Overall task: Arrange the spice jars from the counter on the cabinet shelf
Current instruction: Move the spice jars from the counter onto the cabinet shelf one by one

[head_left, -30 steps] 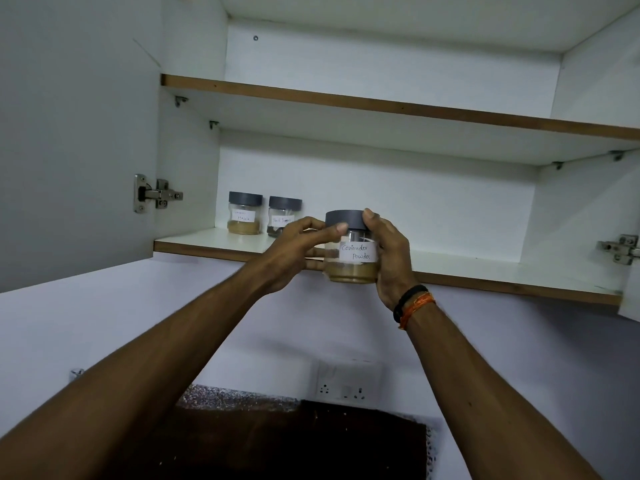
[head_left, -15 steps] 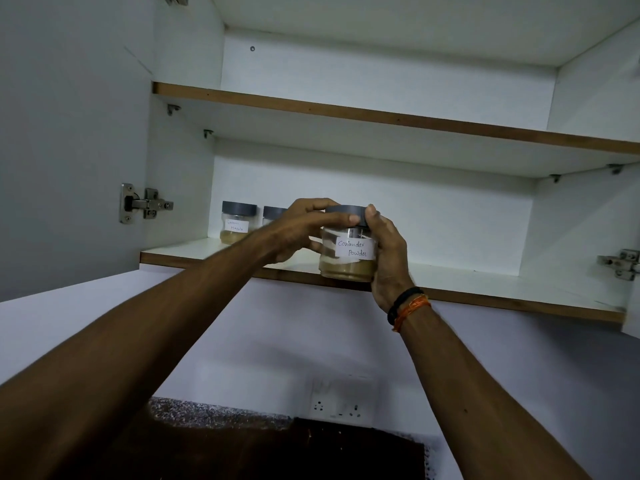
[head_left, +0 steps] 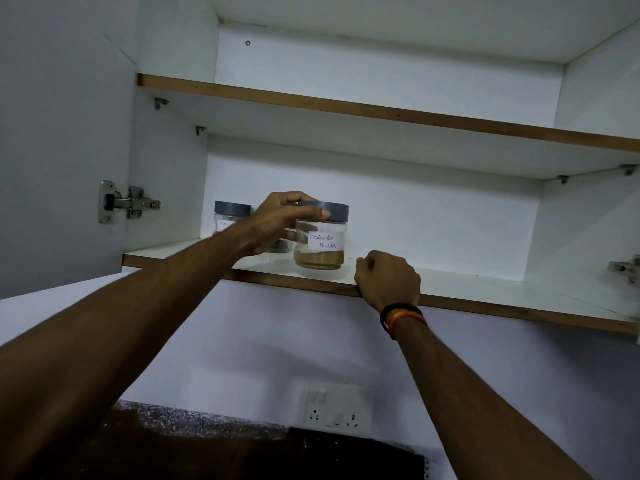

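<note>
A clear jar labelled coriander powder (head_left: 320, 249), with a grey lid and brown powder, stands upright on the lower cabinet shelf (head_left: 485, 285). My left hand (head_left: 277, 223) grips it at the lid from the left. My right hand (head_left: 386, 282) is off the jar, fingers curled, resting on the shelf's front edge just to the right of it. A second grey-lidded jar (head_left: 229, 216) stands at the shelf's far left. A third jar (head_left: 280, 245) between them is mostly hidden behind my left hand.
The upper shelf (head_left: 381, 110) runs above. An open cabinet door with a hinge (head_left: 128, 202) is at the left; another hinge (head_left: 625, 268) shows at the right edge. Below, a wall socket plate (head_left: 334, 408) sits above the dark counter (head_left: 242, 452).
The coriander jar went from held at the shelf edge onto the shelf. My right hand let go and dropped to the shelf's front edge. My left hand stays on the lid.
</note>
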A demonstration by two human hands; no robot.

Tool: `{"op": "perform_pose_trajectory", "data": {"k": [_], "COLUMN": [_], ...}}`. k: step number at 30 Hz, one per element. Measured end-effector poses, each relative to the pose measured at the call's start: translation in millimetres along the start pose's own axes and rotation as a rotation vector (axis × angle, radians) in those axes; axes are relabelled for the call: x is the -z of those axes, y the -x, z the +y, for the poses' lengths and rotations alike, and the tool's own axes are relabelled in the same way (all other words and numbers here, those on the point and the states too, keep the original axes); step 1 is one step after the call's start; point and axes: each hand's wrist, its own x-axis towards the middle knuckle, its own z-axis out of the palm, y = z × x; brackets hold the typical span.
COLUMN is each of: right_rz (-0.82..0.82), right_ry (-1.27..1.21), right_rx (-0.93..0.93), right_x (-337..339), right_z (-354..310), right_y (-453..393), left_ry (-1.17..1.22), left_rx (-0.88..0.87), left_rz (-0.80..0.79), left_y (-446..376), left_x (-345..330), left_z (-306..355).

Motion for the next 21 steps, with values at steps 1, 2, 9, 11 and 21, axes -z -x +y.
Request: {"op": "perform_pose_trajectory", "data": {"k": [1,2,9,11,21], "right_rz": [0.036,0.067,0.239,0.281,0.413], "right_ry": [0.047,0.070,0.069,0.067,0.027], "right_rx": [0.001,-0.002,0.013,0.024,0.078], "right_x": [-2.5,-4.8,-11.3,-12.4,-17.8], "right_z": [-0.8,-2.3,-3.1,-3.8,-0.7], "right_y": [1.2,1.7,6.7,7.6,7.2], "left_ry": [0.005,0.005,-0.060,-0.100,-0.815], "left_rx": [0.008,0.017,0.089,0.071,-0.219], "left_rz": [-0.005,-0.010,-0.046,-0.045,-0.150], "left_y": [-2.8,-6.5,-35.1,-44.8,-100.8], "left_x": [1.1,2.2,12.2,17.4,43.2], "left_z": [-3.1,-6.9,-37.4,-43.0,-49.4]}}
